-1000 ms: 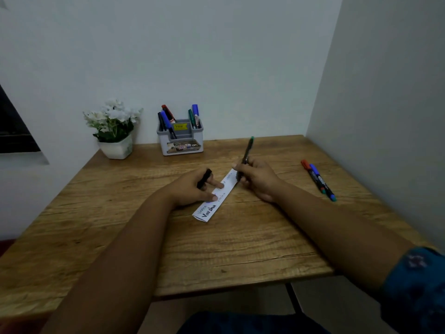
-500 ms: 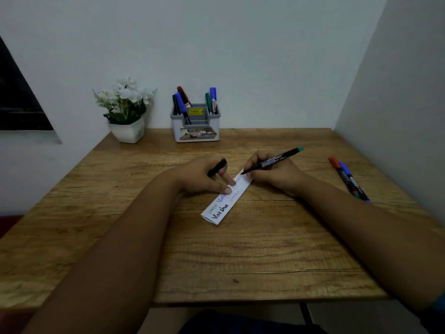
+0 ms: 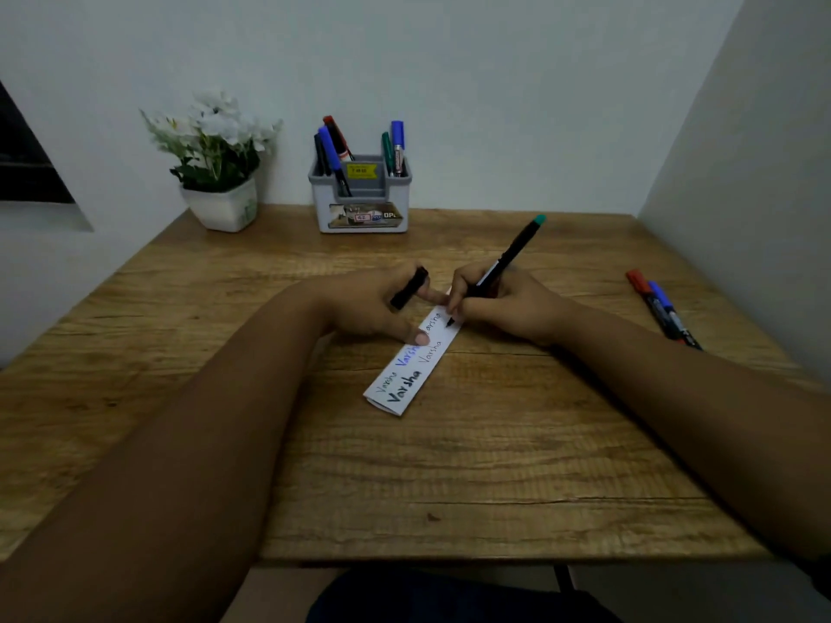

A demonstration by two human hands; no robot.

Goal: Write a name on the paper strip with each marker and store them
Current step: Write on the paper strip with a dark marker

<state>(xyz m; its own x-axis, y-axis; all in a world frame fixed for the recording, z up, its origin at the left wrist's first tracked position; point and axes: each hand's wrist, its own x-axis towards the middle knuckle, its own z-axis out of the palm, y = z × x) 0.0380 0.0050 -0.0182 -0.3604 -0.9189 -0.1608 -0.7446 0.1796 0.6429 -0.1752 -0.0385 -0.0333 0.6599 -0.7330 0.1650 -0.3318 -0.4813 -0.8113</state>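
A white paper strip [image 3: 404, 379] lies slanted on the wooden table [image 3: 449, 465], with a name written on it several times in black and blue. My right hand [image 3: 503, 308] grips a black marker with a green end [image 3: 508, 258]; its tip touches the strip's far end. My left hand [image 3: 377, 308] holds the marker's black cap [image 3: 408, 287] between its fingers, while its thumb and a fingertip press on the strip. A grey marker holder [image 3: 362, 204] stands at the back, with several markers in it.
A red marker [image 3: 647, 299] and a blue marker [image 3: 670, 312] lie side by side at the table's right, near the side wall. A white pot of white flowers [image 3: 220, 191] stands at the back left. The wall is close behind the holder.
My right hand has raised the marker from nearly flat to a steep slant and brought its tip down onto the strip's far end. My left hand stays on the strip with the cap.
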